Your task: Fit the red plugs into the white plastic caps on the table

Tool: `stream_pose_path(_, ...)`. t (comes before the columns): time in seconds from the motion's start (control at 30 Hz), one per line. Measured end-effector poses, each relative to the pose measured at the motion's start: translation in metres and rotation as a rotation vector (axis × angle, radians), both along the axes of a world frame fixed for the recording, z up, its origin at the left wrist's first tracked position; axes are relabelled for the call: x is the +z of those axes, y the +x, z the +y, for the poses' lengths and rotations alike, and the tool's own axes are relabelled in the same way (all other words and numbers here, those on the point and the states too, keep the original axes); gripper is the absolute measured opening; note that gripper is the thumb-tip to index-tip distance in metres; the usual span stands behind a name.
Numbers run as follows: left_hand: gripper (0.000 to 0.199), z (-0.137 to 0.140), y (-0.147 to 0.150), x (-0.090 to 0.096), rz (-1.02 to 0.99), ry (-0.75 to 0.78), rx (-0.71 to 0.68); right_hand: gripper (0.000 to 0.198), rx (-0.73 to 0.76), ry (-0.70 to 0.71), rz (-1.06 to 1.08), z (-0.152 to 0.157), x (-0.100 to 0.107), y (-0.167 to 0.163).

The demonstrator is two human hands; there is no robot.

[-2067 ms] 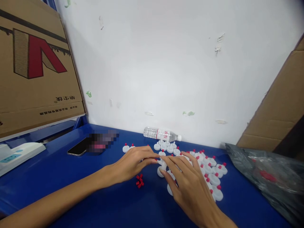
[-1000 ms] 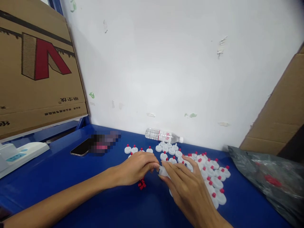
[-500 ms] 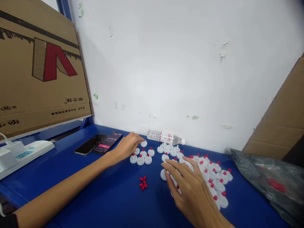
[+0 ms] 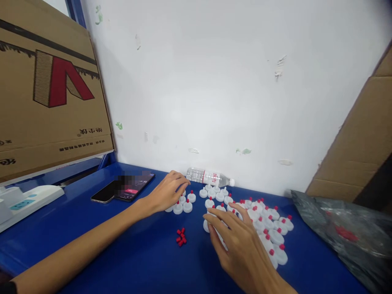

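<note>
My left hand [image 4: 170,190] is over the small group of white round caps with red tips [image 4: 187,206] left of centre. Its thumb and index finger are bent and slightly apart; the caps just under them are partly hidden. My right hand [image 4: 241,234] spreads its fingers over the left side of a larger cluster of red-tipped white caps [image 4: 276,236], covering several of them. Between the hands, nearer me, lies a little pile of loose red tips [image 4: 181,237]. Behind it are white caps with bare white nozzles [image 4: 219,197].
A clear plastic bottle [image 4: 211,177] lies along the wall. Two phones [image 4: 105,192] and a white power strip [image 4: 39,200] are on the left of the blue table [image 4: 122,253]. A grey plastic bag [image 4: 339,232] lies at right. Cardboard [image 4: 24,110] stands at left.
My left hand has shifted over its group of caps, and its fingers now cover the cap that showed at their tips. My right hand stays over the larger cluster. The view has turned slightly.
</note>
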State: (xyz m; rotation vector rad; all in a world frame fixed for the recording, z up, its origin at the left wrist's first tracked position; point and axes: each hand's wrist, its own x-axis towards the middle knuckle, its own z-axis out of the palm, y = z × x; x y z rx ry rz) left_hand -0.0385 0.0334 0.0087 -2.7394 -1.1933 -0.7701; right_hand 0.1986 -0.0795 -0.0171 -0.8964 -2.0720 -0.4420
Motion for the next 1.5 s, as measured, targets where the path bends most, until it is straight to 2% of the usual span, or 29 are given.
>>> stream_pose_path(0.2,0.03,0.029,0.044,0.005,0.185,0.028,-0.04,0.026,0.008,-0.026,0.01,0.0,-0.001,0.001)
stream_pose_path(0.3,0.011,0.041,0.059,0.01,0.229,-0.019,-0.044,0.028,0.011,-0.035,0.041,0.002,-0.003,0.003)
stream_pose_path(0.43,0.02,0.031,0.055,0.016,0.186,-0.025,0.027,0.031,0.022,-0.042,0.068,0.002,-0.001,0.006)
stream_pose_path(0.57,0.017,0.022,0.051,0.015,0.163,-0.016,0.044,0.031,0.042,-0.015,0.079,-0.001,0.004,0.003)
stream_pose_path(0.67,0.021,0.033,0.059,0.007,0.173,-0.052,0.038,0.031,0.051,0.007,0.073,-0.002,0.005,0.001)
stream_pose_path(0.77,0.008,0.046,0.069,0.002,0.158,-0.115,0.029,0.031,0.049,0.006,0.072,-0.001,0.004,0.001)
stream_pose_path(0.83,0.01,0.045,0.071,0.004,0.122,-0.132,0.03,0.031,0.034,-0.004,0.083,0.0,0.003,0.003)
stream_pose_path(0.97,0.017,0.015,0.064,0.021,-0.005,-0.137,0.024,0.032,-0.015,0.001,0.073,0.003,0.005,0.009)
stream_pose_path(1.03,0.023,-0.009,0.057,0.029,-0.08,-0.172,-0.035,0.035,-0.056,0.019,0.057,0.003,0.006,0.011)
stream_pose_path(1.07,0.024,-0.022,0.054,0.031,-0.202,-0.251,-0.116,0.038,-0.077,0.026,0.05,0.003,0.007,0.012)
stream_pose_path(1.13,0.029,-0.044,0.048,0.03,-0.4,-0.398,-0.199,0.048,-0.115,0.025,0.043,0.001,0.007,0.011)
stream_pose_path(1.2,0.03,-0.06,0.045,0.023,-0.518,-0.453,-0.222,0.056,-0.137,0.004,0.038,0.0,0.006,0.009)
stream_pose_path(1.27,0.031,-0.069,0.044,0.015,-0.574,-0.519,-0.266,0.053,-0.119,-0.018,0.041,0.0,0.003,0.005)
stream_pose_path(1.33,0.031,-0.072,0.042,0.011,-0.583,-0.554,-0.303,0.038,-0.056,-0.002,0.073,0.001,0.0,0.002)
stream_pose_path(1.4,0.03,-0.071,0.039,0.012,-0.527,-0.527,-0.327,0.027,0.004,0.044,0.108,0.004,-0.003,0.001)
stream_pose_path(1.5,0.027,-0.064,0.027,0.022,-0.312,-0.428,-0.304,0.026,0.003,0.099,0.099,0.008,-0.003,0.005)
